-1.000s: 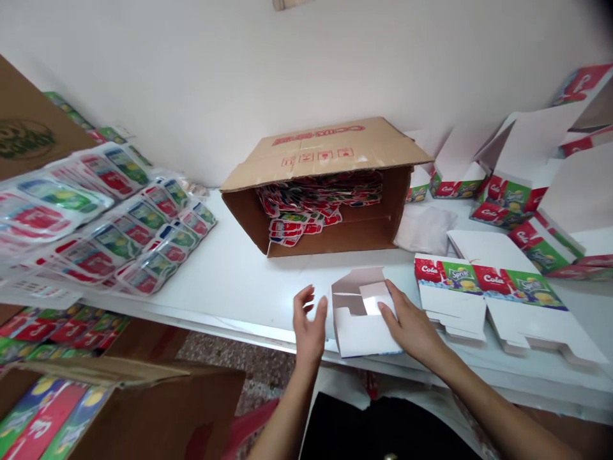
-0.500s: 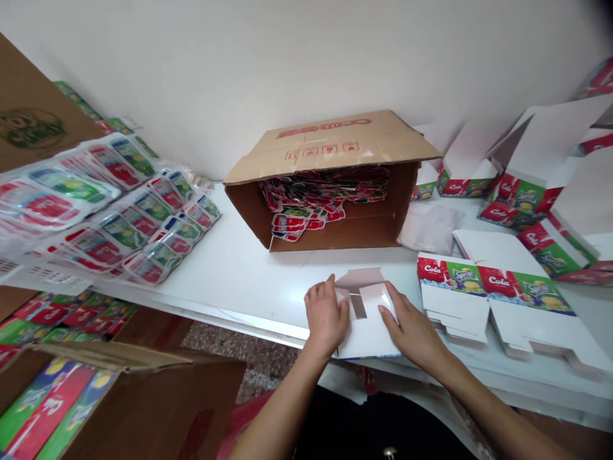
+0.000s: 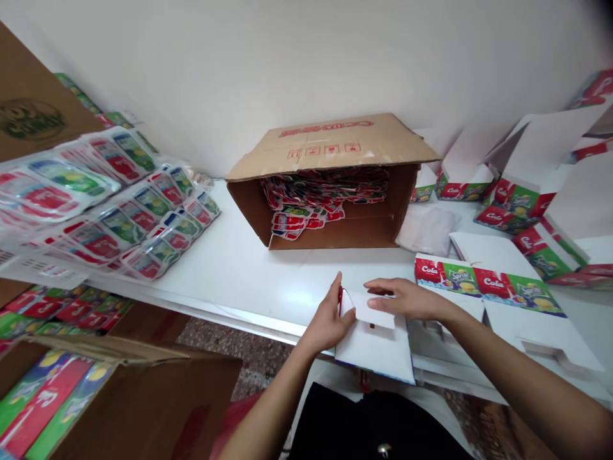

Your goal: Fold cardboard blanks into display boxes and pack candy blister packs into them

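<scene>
A small folding carton [image 3: 376, 348], white inside with a colored printed edge, lies at the table's front edge. My left hand [image 3: 330, 322] grips its left side, with the thumb over a white flap and the fingers along the outer wall. My right hand [image 3: 405, 299] is over the carton's far end, fingers stretched out and slightly apart from the thumb, at the raised flap [image 3: 378, 314]. A small dark slot shows below that flap. To the right lie flat Cola and Sprite printed cartons [image 3: 498, 284], partly behind my right forearm.
A brown cardboard box [image 3: 335, 144] on its side holds many printed packets [image 3: 306, 220]. Clear-wrapped packets [image 3: 143, 211] are piled at the left. Several part-folded cartons [image 3: 520, 198] stand at the right, near a white plastic bag [image 3: 428, 229]. An open box [image 3: 186, 390] sits below left.
My right hand has moved from the carton's right side to over its far end. The flaps are folded differently, and the carton has turned slightly.
</scene>
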`<action>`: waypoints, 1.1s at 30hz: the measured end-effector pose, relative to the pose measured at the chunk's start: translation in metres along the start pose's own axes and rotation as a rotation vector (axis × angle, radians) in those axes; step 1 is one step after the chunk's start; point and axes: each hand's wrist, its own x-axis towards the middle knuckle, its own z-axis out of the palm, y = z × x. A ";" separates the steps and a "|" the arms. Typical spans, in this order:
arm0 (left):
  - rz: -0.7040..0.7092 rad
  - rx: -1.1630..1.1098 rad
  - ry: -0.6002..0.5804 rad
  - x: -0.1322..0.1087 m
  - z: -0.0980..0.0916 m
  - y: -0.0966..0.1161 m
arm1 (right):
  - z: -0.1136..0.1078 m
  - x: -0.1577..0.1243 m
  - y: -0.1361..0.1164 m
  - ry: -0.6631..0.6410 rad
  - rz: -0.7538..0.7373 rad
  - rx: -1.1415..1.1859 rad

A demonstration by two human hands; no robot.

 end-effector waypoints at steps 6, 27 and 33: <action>-0.111 -0.176 0.006 -0.037 0.016 -0.007 | 0.030 -0.005 -0.002 0.102 -0.049 -0.449; -0.120 -0.165 0.013 -0.039 0.016 -0.016 | 0.051 -0.007 -0.004 0.174 -0.005 -0.951; -0.046 -0.101 0.008 -0.038 0.015 -0.022 | 0.062 -0.007 -0.004 0.264 0.145 -1.025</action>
